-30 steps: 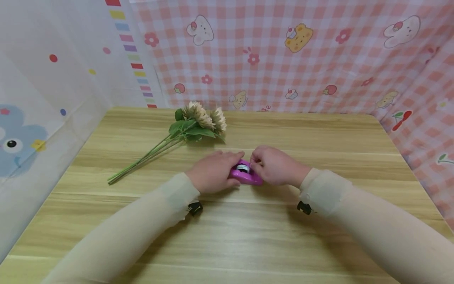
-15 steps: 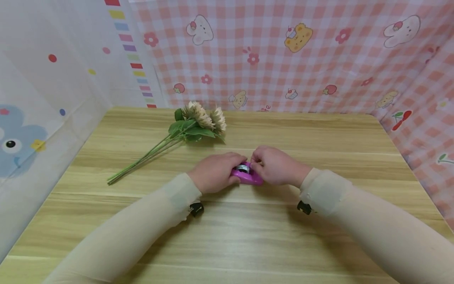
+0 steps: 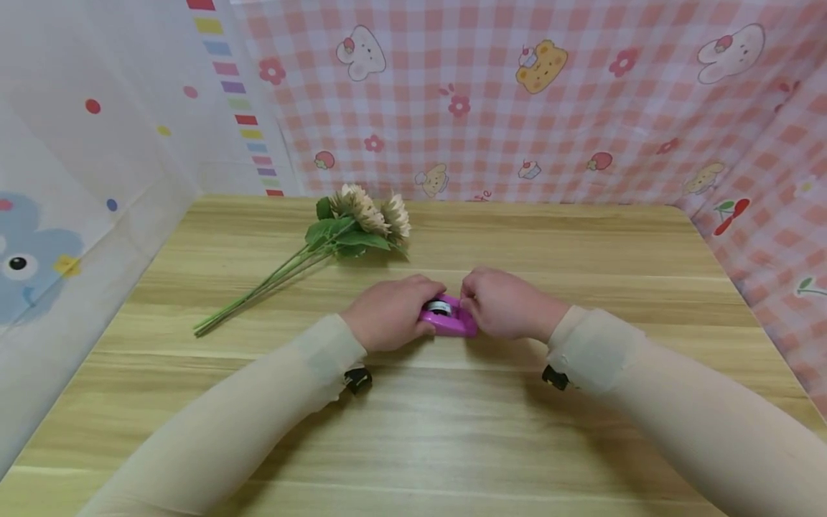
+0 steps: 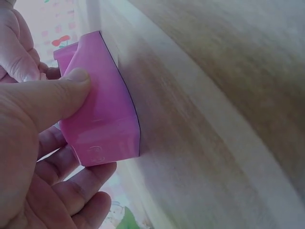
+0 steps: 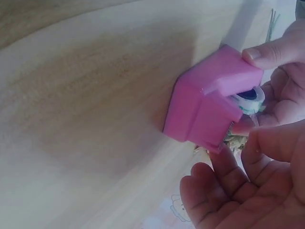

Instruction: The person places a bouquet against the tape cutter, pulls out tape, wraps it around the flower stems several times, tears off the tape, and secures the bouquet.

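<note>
A pink tape dispenser (image 3: 450,328) sits on the wooden table between the two hands, with a roll of clear tape (image 5: 258,98) inside it. My left hand (image 3: 392,314) grips its left end, the thumb (image 4: 71,90) on the near side and the fingers around the far side. At the other end, my right hand (image 3: 513,304) pinches the free end of the tape between thumb and index finger. A short strip of tape (image 5: 254,119) runs from the roll to those fingertips. The right hand's other fingers curve loosely beside the dispenser in the right wrist view.
A bunch of pale artificial flowers (image 3: 362,215) with green leaves and long stems lies behind and left of the hands. A checked pink curtain (image 3: 491,136) hangs at the table's back edge, and a white printed curtain (image 3: 142,165) at the left.
The left hand has drawn its fingers and thumb in closer around the tape dispenser. The right hand has shifted slightly right, away from the tape roll.
</note>
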{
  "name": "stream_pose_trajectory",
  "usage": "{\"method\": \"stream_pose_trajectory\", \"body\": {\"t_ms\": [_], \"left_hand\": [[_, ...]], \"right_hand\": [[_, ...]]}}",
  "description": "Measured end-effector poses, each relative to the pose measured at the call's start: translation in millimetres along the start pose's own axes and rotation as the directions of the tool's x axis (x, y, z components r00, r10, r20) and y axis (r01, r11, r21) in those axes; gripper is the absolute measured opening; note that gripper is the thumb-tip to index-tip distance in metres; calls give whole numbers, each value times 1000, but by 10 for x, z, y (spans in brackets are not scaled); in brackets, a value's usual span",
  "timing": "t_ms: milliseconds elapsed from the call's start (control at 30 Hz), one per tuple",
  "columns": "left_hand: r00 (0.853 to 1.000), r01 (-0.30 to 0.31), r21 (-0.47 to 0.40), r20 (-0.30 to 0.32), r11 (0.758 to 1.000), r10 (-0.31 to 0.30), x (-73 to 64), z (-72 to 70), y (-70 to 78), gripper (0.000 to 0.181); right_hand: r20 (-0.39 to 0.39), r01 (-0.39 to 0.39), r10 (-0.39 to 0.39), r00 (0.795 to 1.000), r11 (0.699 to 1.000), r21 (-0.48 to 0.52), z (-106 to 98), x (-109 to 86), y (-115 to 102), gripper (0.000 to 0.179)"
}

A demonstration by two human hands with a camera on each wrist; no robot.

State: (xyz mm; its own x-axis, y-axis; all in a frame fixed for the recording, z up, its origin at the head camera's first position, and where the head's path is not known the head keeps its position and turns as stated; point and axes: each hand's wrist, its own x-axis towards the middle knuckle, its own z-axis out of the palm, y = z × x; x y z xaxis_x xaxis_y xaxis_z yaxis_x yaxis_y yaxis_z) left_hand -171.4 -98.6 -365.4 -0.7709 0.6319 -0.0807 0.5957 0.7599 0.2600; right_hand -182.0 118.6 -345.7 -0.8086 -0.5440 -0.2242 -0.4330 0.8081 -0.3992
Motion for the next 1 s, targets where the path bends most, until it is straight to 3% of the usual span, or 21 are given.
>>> {"method": "stream_pose_trajectory", "body": {"t_ms": [600,1000], "left_hand": [[999,28,35,30,999,-29,-10,-24,2,64],[998,39,43,45,998,-41,-13,-37,13,66]], "right_hand": [[59,-62,66,996,996,-58,-128,-81,36,20],[49,-46,50,998,995,-85,-169,-115,106,20]]}}
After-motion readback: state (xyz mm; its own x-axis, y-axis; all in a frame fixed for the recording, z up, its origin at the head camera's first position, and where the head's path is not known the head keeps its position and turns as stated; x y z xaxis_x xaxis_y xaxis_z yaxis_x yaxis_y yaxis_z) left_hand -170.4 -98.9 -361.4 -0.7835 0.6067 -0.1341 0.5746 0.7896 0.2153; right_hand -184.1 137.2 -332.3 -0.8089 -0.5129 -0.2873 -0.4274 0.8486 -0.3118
